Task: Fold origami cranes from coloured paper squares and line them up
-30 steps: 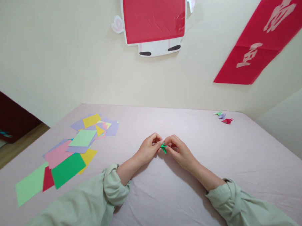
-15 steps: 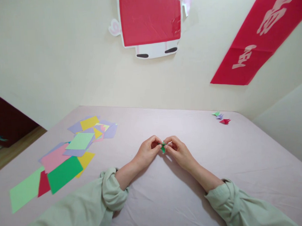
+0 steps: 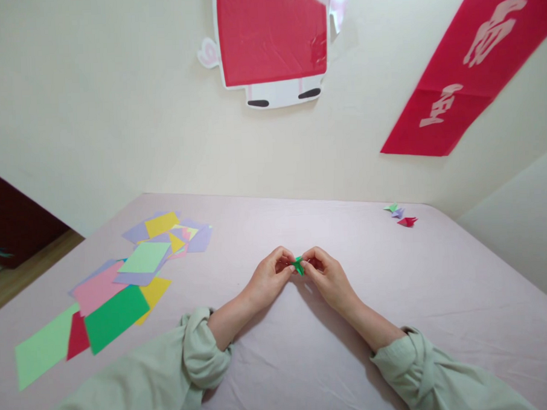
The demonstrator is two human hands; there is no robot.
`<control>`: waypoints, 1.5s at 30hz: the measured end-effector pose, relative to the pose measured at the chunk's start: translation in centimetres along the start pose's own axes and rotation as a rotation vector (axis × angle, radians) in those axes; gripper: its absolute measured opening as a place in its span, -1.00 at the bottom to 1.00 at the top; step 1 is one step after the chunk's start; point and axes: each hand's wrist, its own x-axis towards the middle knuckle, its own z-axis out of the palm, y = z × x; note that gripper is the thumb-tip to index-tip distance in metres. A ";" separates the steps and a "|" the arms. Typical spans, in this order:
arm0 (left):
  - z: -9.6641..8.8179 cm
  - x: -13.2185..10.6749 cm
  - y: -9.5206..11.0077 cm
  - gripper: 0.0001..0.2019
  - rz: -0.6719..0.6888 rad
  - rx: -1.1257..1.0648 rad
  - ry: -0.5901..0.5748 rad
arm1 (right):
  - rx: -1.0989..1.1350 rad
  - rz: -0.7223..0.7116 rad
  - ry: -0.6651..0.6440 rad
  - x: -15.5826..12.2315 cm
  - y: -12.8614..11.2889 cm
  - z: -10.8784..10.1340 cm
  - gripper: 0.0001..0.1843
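A small folded green paper piece (image 3: 298, 265) is pinched between the fingertips of both hands, just above the pale pink cloth (image 3: 316, 354) in the middle of the surface. My left hand (image 3: 270, 277) grips its left side with thumb and forefinger closed. My right hand (image 3: 328, 275) grips its right side the same way. Both wrists rest on the cloth, with light green sleeves rolled back.
Several loose coloured paper squares (image 3: 116, 278) lie scattered at the left. Three small folded paper pieces (image 3: 401, 214) sit at the far right near the wall. Red posters (image 3: 273, 36) hang on the wall behind. A dark floor edge shows at far left.
The hands stay together on the green piece, with only small finger shifts; the piece has turned slightly between the fingertips.
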 end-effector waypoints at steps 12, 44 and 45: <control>0.1 0.0 -0.2 -0.95 -0.044 0.016 0.070 | 0.140 0.050 -0.101 0.1 0.2 0.1 -0.83; 0.4 -0.3 -0.7 -0.88 -0.038 0.136 0.113 | 0.224 0.085 -0.073 0.0 0.4 0.8 -0.79; 0.4 -0.3 -0.7 -0.87 -0.035 0.133 0.114 | 0.227 0.087 -0.070 0.0 0.4 0.9 -0.79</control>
